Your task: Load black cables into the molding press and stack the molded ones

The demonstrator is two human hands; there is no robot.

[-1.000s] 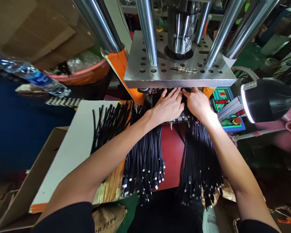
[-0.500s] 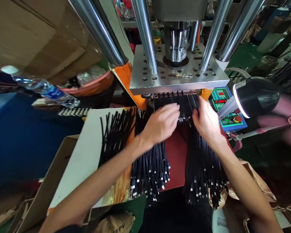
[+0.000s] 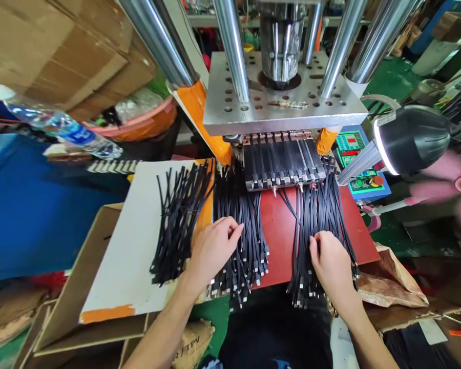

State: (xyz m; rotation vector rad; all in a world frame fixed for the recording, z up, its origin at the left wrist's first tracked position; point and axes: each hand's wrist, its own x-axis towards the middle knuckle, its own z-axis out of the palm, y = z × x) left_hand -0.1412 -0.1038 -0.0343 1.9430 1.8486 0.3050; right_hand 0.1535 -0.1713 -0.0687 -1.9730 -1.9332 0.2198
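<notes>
1. Up top, the steel press plate [image 3: 230, 122] spans above the black block [image 3: 253, 183]!
2. Here, loose black cables [image 3: 249, 241] fan over the red table [image 3: 278, 230].
3. And the block carries a neat row of cables!
4. Left hand [image 3: 213, 248], right hand [image 3: 332, 261]: both half-curled over loose cables; grip, can't tell!

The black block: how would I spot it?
Find the metal press, then look just under its thick, hole-dotted plate. The block sits there, cables laid side by side across its top. Unlike the loose cable bundles either side, it has two small metal pegs in front.
</notes>
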